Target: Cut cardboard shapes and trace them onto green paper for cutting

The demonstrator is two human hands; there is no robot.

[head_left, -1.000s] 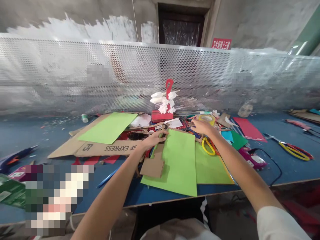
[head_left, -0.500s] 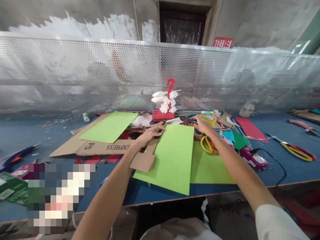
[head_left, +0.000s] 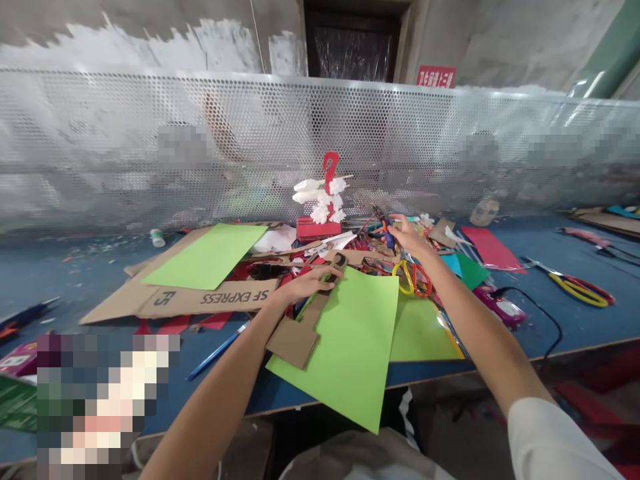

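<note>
My left hand [head_left: 306,283] lies on a brown cardboard cut-out [head_left: 305,321] and presses it onto a light green paper sheet [head_left: 350,340] that overhangs the table's front edge. My right hand [head_left: 406,235] is raised over the pile of craft scraps and pinches a small blue-handled tool [head_left: 384,227], lifted off the table. Yellow and orange scissors [head_left: 411,279] lie just below that hand. A second green sheet [head_left: 425,330] sits under the first one.
A flat SF Express cardboard [head_left: 170,297] with another green sheet [head_left: 210,255] lies left. A red and white paper model [head_left: 323,203] stands by the perforated metal screen [head_left: 150,147]. A purple glue gun [head_left: 500,308] with black cord, red paper [head_left: 487,247] and scissors [head_left: 583,290] lie right.
My right hand has lifted from the tape-roll area, holding the blue-handled tool up. The green sheet and cardboard cut-out slid toward me, past the table edge. The view shifted slightly.
</note>
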